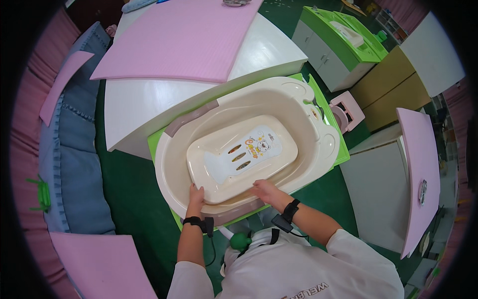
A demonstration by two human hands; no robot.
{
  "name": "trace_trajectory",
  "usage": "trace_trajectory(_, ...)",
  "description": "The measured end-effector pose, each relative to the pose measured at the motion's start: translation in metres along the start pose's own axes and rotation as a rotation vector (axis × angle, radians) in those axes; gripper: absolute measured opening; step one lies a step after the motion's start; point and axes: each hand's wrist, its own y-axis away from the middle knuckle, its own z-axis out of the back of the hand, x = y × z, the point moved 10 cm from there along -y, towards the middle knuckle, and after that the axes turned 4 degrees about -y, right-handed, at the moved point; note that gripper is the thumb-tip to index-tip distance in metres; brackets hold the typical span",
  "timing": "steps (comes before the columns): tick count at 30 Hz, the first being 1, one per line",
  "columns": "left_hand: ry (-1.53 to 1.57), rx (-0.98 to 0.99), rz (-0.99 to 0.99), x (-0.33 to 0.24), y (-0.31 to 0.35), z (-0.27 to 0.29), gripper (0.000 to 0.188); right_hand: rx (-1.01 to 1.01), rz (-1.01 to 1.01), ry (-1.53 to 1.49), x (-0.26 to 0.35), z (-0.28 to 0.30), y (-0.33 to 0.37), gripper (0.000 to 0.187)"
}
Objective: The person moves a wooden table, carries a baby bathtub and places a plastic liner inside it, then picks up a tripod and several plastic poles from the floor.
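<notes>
A large cream baby bathtub (172, 187) stands in front of me on a light-green stand (155, 144). Inside it rests a smaller cream bath seat insert (199, 154), slightly tilted, with a cartoon bear picture and three slots in its bottom. At the insert's near left corner, my left hand (197, 195) is closed on the rim, thumb on top. My right hand (266, 191) grips the near edge further right, its fingers partly hidden behind the rim. Both wrists wear black straps with small devices.
Beyond the tub is a white curved table (129, 107) with a pink mat (172, 47). To the right are a pink stool (354, 112), a grey-white cabinet (373, 187) and, further back, a green-topped cabinet (318, 37). Blue bedding (82, 164) lines the left side.
</notes>
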Motion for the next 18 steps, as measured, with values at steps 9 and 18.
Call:
trace_trajectory(9,0.033,0.102,0.072,-0.036,0.031,-0.014,0.052,-0.344,0.272,0.583,0.097,0.000,0.033,0.053)
trace_trajectory(18,-1.048,-0.226,-0.236,-0.082,0.033,-0.018,0.061,-0.285,0.220,1.208,0.122,0.014,0.014,0.063)
